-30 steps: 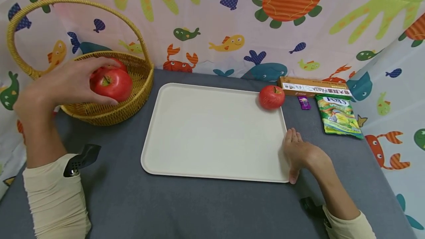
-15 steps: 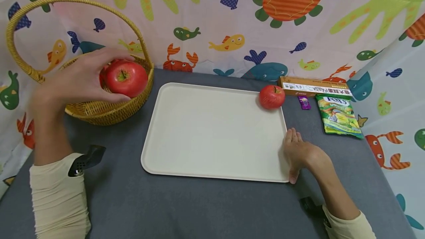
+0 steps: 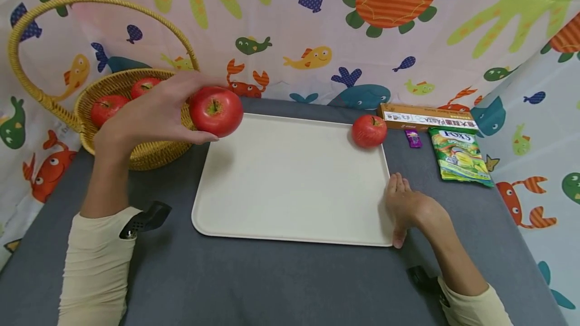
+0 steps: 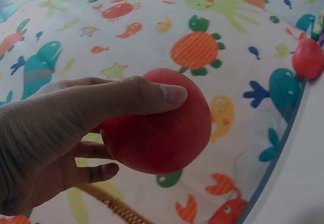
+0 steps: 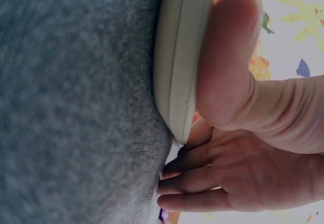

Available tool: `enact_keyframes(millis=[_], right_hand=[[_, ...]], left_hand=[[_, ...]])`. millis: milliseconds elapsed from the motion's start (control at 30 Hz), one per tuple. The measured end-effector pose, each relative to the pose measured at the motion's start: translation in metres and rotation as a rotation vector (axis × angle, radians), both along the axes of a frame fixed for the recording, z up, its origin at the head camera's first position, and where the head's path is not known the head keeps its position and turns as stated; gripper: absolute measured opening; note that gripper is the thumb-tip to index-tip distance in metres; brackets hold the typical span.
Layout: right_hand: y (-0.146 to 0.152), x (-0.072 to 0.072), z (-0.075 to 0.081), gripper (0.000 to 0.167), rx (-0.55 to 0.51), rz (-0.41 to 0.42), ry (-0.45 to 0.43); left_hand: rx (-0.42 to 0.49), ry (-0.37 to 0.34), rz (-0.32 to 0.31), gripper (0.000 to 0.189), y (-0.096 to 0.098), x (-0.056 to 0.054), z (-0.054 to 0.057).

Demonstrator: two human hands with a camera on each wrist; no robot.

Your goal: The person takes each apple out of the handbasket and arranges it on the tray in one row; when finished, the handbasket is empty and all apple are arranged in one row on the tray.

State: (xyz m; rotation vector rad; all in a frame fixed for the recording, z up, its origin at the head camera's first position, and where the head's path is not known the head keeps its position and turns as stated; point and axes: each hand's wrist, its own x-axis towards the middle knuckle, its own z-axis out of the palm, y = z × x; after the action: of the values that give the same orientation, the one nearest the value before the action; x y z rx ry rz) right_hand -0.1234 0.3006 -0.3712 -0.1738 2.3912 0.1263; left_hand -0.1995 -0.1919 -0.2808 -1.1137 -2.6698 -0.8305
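Note:
In the head view my left hand (image 3: 151, 114) grips a red apple (image 3: 216, 111) between thumb and fingers, above the left back corner of a cream tray (image 3: 294, 185). The left wrist view shows the thumb lying across the held apple (image 4: 164, 138). My right hand (image 3: 414, 208) rests at the tray's right edge with fingers straight; in the right wrist view its thumb (image 5: 228, 67) lies against the tray's rim (image 5: 182, 77). A second apple (image 3: 369, 131) sits at the tray's right back corner. Two more apples, one of them this apple (image 3: 107, 109), lie in the yellow wicker basket (image 3: 158, 160).
The basket's tall handle (image 3: 113, 0) arches up behind my left hand. At the back right lie a long brown box (image 3: 428, 117), a small purple packet (image 3: 413, 138) and a green FOX'S bag (image 3: 459, 155). A patterned cloth (image 3: 281, 24) hangs behind the grey table (image 3: 272, 286).
My left hand has carried the apple rightward out of the basket to over the tray's corner, uncovering two apples in the basket. My right hand has stayed at the tray's edge.

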Motion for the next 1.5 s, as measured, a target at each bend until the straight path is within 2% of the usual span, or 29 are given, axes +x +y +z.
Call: enact_keyframes(millis=[267,367,500,700,833,967,1233,1367,1500], right_hand=[[-0.004,0.0,0.0,0.164,-0.006,0.006,0.01],[-0.004,0.0,0.0,0.164,-0.001,0.008,0.014],[-0.004,0.0,0.0,0.162,-0.003,0.011,0.02],[-0.004,0.0,0.001,0.163,-0.006,0.002,0.013],[-0.004,0.001,0.001,0.163,-0.008,-0.004,0.003],[-0.003,0.001,0.0,0.163,0.001,-0.001,0.004],[-0.001,0.0,0.001,0.165,-0.014,-0.023,-0.009],[-0.001,0.0,0.002,0.165,-0.018,-0.028,-0.012],[-0.001,0.0,0.003,0.164,-0.027,-0.03,-0.016]], left_hand=[[0.037,-0.046,-0.084,0.091,0.029,-0.015,-0.009],[0.059,-0.033,-0.119,0.091,0.043,-0.022,-0.01],[0.073,-0.03,-0.155,0.091,0.067,-0.031,-0.011],[0.064,-0.06,-0.156,0.083,0.109,-0.043,-0.02],[0.052,-0.093,-0.149,0.079,0.136,-0.053,-0.032],[0.026,-0.098,-0.138,0.077,0.162,-0.065,-0.046],[-0.002,-0.15,-0.109,0.077,0.204,-0.081,-0.082],[-0.001,-0.169,-0.06,0.078,0.22,-0.085,-0.097],[0.01,-0.22,0.004,0.081,0.23,-0.087,-0.11]])
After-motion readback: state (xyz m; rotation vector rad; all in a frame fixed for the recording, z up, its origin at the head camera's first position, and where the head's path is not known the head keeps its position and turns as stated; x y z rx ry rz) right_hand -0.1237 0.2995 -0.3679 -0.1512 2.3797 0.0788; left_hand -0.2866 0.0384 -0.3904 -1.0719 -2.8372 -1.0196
